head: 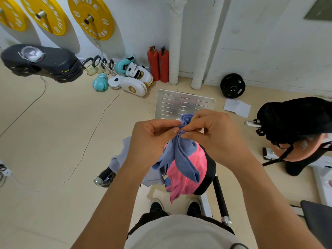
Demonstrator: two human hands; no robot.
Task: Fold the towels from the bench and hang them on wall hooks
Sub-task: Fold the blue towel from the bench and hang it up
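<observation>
The blue towel (185, 159) and pink towel (186, 177) look like soft matt cloth; the slotted plate (179, 103) is brushed metal.

White wall (260, 42) at back, three yellow weight plates (91, 17) mounted on it. Beige floor (53, 132). Two red fire extinguishers (159, 63) stand at the wall base beside two white wrapped pipes (177, 42). Boxing gloves and pads (129, 78) lie on the floor near kettlebells (98, 64). Black plate (232, 85) leans on wall. Stacked black pads (45, 63) left. Perforated metal plate (185, 103) centre.
</observation>
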